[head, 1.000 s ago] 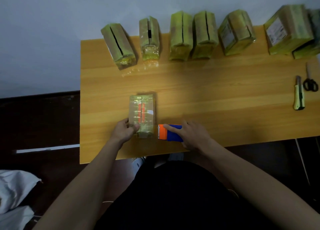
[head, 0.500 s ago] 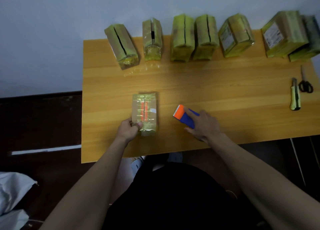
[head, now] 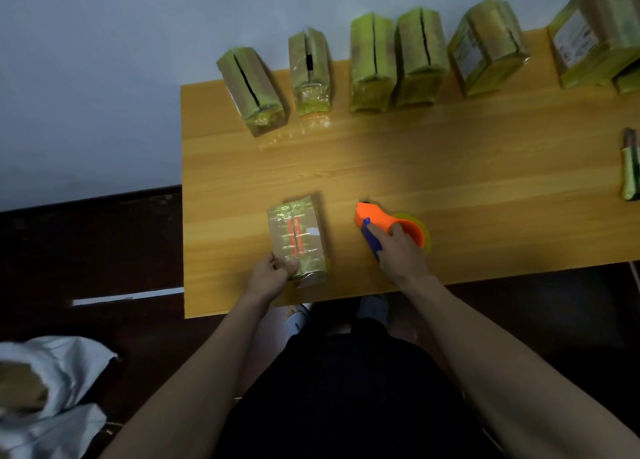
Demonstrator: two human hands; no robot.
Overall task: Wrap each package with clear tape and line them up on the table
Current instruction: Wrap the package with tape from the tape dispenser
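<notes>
**Taping Stage: Dispenser Parked, Package Held**

While the left hand [head: 272,274] grips the near end of the package [head: 298,238], fingers and thumb curled round its lower left corner, the package lies flat on the table [head: 450,167] near the front edge. Glossy clear tape covers its top face, with orange markings visible beneath.

The right hand [head: 401,252] rests on the tape dispenser [head: 388,224], an orange-bodied tool with a blue handle and a yellowish roll. The fingers are curled over the handle. The dispenser sits on the table to the right of the package, apart from it, and no tape strand can be seen linking the two.

Judged from this layout, the taping pass on this package is at or near completion, and the dispenser is being set aside.

A row of wrapped packages [head: 372,63] stands upright along the far edge, against the wall. A utility knife [head: 630,173] lies at the right margin, partly cut off by the frame.

Next move, as a judgement: stand the package on end and carry it to the far row. This calls for a firm grip, since the taped film is probably slick, and for placement in line with its neighbours.
</notes>
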